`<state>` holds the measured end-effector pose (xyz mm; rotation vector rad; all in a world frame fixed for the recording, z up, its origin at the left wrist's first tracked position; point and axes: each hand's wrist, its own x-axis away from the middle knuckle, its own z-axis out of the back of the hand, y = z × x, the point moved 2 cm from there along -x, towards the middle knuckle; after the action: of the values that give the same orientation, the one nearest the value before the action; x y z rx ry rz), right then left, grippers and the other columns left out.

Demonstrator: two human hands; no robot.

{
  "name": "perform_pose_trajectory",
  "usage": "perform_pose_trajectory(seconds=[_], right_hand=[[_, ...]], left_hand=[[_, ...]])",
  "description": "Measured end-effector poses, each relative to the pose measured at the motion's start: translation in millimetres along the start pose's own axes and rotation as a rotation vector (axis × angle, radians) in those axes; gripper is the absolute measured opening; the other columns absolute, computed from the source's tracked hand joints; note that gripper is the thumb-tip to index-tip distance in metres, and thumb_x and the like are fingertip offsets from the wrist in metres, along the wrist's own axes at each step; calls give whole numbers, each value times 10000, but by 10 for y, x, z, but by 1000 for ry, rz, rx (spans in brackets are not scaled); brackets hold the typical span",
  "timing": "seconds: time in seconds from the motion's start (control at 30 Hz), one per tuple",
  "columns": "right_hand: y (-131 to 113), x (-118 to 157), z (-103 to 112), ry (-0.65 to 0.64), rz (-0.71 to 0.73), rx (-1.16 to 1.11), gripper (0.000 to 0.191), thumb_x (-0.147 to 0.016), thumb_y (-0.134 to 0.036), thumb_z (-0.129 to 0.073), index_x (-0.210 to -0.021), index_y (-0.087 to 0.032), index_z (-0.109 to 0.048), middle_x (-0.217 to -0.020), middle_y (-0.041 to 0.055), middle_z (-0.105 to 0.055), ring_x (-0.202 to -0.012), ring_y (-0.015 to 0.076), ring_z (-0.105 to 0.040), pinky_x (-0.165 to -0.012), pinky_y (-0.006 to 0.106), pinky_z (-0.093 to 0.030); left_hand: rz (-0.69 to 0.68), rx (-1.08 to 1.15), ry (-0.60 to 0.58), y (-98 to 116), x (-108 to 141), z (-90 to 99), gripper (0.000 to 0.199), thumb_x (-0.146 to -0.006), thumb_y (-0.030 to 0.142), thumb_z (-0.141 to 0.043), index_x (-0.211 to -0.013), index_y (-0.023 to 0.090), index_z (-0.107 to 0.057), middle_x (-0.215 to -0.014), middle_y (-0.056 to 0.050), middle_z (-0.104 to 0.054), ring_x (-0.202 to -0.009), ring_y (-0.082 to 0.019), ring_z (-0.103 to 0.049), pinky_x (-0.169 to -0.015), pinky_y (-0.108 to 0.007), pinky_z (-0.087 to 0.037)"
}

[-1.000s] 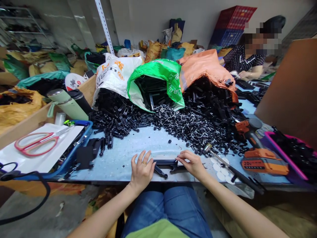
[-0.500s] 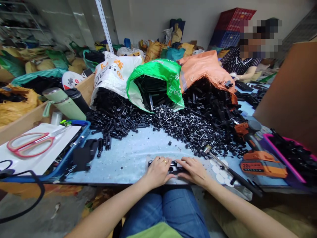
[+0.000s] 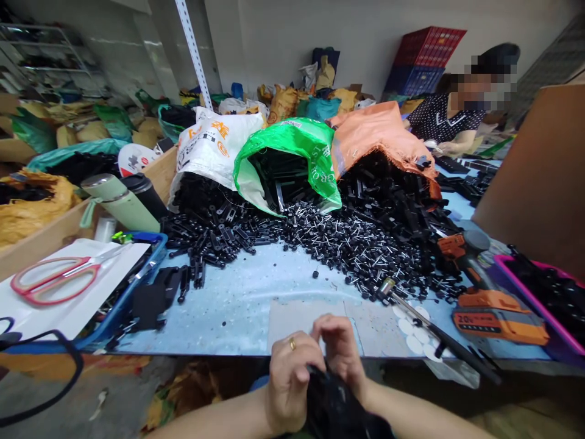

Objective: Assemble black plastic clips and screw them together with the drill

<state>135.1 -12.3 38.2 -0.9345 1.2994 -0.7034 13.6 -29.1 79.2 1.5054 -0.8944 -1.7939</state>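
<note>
Close to me, past the table's front edge, a black plastic part is held up between both hands; its exact kind is hidden by fingers and blur. My left hand, with a ring, is closed around its left side. My right hand is closed on the far right side, with fingers curled over. Beyond them a grey mat lies on the blue tabletop. Farther back are a heap of black-headed screws and a pile of slotted black parts.
A cordless drill and a long-handled tool lie at right, beside white discs. Red scissors rest on a blue tray at left. Sacks, including a green one, line the back. A co-worker sits far right.
Both hands have lifted off the mat and come toward me, raising the black part past the table edge. The view has tilted up slightly.
</note>
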Motion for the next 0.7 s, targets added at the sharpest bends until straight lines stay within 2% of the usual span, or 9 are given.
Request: perform_pose_trajectory(seconds=[0.07,0.1,0.17,0.2,0.33,0.43,0.5,0.6,0.7], right_hand=[[242,-52,-155,202,32,43,431,-880,-562,-176,-1126,-272,-378,-1011,94,-502,-820,206,-548,-695,369,-472],[373,-141,-179,223,40,103,390,-897,-506,-185,-1148,-272,-369,-1091,105,-481,-894,215,-537,-745,387,-465],[623,-467,-117,140,44,306,335,-904,-438,-264,-1139,-247,-408,-1162,112,-469,-1011,229,-498,-839,406,-427],[735,-699,-50,47,59,448,315,-890,-430,-336,-1107,-229,-445,-1160,112,-485,-1070,240,-467,-893,411,-391],[1132,-1874,236,-191,-31,1044,254,-904,-322,-376,-1066,-192,-522,-1139,87,-540,-1094,208,-431,-954,345,-314],[1375,-2684,206,-201,-77,1145,300,-897,-297,-404,-1156,-174,-492,-1151,97,-543,-1085,222,-417,-935,343,-304],[1534,-3074,91,-163,-112,1166,354,-890,-307,-416,-1204,-150,-461,-1150,124,-540,-1083,246,-410,-912,366,-306],[1767,-3438,-81,-90,-192,1197,378,-881,-337,-419,-1172,-106,-489,-1165,175,-520,-1104,287,-384,-899,416,-288],[1954,-3614,-189,-37,-260,1190,349,-865,-342,-431,-1069,-84,-549,-1157,206,-521,-1116,316,-371,-906,459,-258]], left_hand=[[-63,-70,57,-126,38,-3,550,-934,460,-131,-1001,193,-607,-758,-83,-658,-711,-182,-615,-645,-305,-478],[-117,-160,35,-225,52,19,571,-930,474,-115,-1127,181,-563,-828,-99,-666,-765,-193,-621,-665,-312,-479],[-205,-444,-58,-478,60,98,648,-901,545,-109,-1271,155,-472,-887,-124,-659,-810,-213,-615,-675,-318,-470],[-209,-615,-108,-625,49,148,683,-880,583,-127,-1292,150,-457,-875,-127,-653,-797,-217,-609,-667,-315,-462],[13,-1136,-289,-1236,-176,269,661,-830,627,-307,-1284,180,-482,-799,-110,-620,-735,-214,-562,-648,-306,-425],[174,-1246,-285,-1589,-562,232,651,-822,604,-382,-1298,168,-462,-824,-135,-618,-797,-256,-541,-688,-355,-407],[252,-1248,-241,-1741,-843,199,665,-821,596,-395,-1295,134,-459,-848,-156,-616,-826,-287,-530,-714,-399,-397],[219,-1224,-147,-1820,-1136,249,662,-820,578,-422,-1301,125,-429,-978,-170,-594,-913,-311,-505,-782,-452,-377],[158,-1228,-29,-1821,-1257,546,578,-850,496,-434,-1298,132,-398,-1107,-164,-545,-1021,-304,-464,-851,-449,-357]])
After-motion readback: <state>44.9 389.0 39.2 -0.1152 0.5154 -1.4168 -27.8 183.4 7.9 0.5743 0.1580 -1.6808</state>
